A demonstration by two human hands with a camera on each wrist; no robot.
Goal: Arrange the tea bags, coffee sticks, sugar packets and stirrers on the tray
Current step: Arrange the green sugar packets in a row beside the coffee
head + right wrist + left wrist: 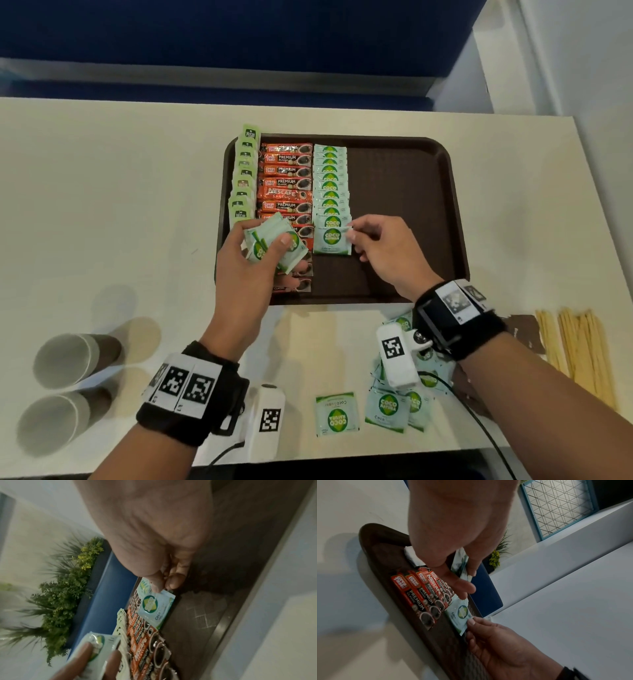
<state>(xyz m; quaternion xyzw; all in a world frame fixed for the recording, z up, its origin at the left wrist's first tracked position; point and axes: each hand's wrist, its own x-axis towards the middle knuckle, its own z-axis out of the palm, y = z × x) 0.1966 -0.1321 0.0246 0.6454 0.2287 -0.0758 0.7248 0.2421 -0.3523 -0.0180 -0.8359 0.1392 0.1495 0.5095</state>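
- Head view: the right hand [373, 240] pinches the right edge of a sugar packet [332, 240] at the near end of the sugar packet column [330, 185] on the brown tray [411, 212]. That column lies just right of the coffee sticks [286, 181], with the tea bags [245, 178] along the tray's left rim. A careless push could, I judge, slide the overlapped packets and skew the row.
- Head view: the left hand [246, 263] clasps a fanned stack of sugar packets [274, 245] above the near coffee sticks. A loosened thumb could spill them onto the sticks.
- Head view: loose sugar packets [387, 407] lie on the desk [102, 205] near the tray, partly under the right wrist; the forearm could brush them off the near edge. The stirrers [579, 349] wait on the desk at far right, and two paper cups [68, 387] lie on their sides at near left.
- Left wrist view: the left hand's fingers [460, 586] reach down close to the coffee sticks [423, 597], so they might nudge one.
- Right wrist view: thumb and fingers [175, 582] grasp only a corner of the packet [154, 607]; so slight a hold could let it twist or slip.
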